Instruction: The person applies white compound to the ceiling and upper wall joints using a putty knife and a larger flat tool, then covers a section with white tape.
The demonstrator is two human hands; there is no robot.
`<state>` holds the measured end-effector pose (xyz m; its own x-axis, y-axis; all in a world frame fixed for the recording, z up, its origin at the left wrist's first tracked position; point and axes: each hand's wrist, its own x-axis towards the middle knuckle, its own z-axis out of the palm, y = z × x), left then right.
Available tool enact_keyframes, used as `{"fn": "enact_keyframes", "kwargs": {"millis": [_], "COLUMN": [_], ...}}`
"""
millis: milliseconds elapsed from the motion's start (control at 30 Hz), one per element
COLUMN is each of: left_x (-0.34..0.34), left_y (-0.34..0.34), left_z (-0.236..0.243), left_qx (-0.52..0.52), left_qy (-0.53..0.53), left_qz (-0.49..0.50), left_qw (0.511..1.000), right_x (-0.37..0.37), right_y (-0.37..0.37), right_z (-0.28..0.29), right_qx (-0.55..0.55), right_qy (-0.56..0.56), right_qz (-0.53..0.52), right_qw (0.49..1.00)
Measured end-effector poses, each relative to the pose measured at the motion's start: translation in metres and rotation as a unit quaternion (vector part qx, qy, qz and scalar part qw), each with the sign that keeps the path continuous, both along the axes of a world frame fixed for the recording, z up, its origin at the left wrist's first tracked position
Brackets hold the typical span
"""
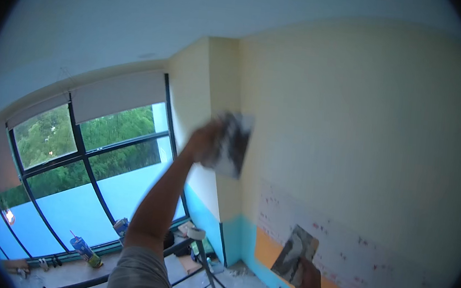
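Observation:
My raised left hand [204,140] grips a rectangular flat metal trowel [233,147], blurred and streaked with dark and pale patches, in front of the cream corner column [220,76]. My right hand [309,274] is lower on the right, wrapped round another rectangular flat plastering tool [292,250] with grey smears on its face, held before the lower part of the wall. That wall [366,118] is cream above, with a pale, red-marked band and orange and turquoise strips below. Whether either tool touches the wall I cannot tell.
On the left is a dark-framed window [82,155] with roller blinds and trees outside. A blue container [84,251] and assorted items sit along its foot. A black metal stand with a white top [196,234] rises below me. Debris lies on the floor [236,283] by the skirting.

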<state>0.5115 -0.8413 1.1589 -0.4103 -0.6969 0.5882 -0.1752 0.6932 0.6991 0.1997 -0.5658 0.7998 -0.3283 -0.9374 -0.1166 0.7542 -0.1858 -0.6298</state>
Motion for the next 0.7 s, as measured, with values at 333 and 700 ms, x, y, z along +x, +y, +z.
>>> {"fn": "enact_keyframes", "kwargs": {"millis": [333,700], "left_x": [-0.133,-0.074], "left_y": [0.101,0.094], "left_z": [-0.26,-0.241], "left_qx": [0.411,0.254], "left_qy": [-0.147,-0.165], "left_qz": [-0.214,0.009], "left_qw": [0.874,0.953], "right_x": [0.003,0.016], "right_y": [0.023,0.036], "right_z": [0.034,0.025], "right_qx": [0.031,0.034], "right_qy": [-0.023,0.159], "right_qz": [0.047,-0.107], "right_qw": [0.998,0.981]}}
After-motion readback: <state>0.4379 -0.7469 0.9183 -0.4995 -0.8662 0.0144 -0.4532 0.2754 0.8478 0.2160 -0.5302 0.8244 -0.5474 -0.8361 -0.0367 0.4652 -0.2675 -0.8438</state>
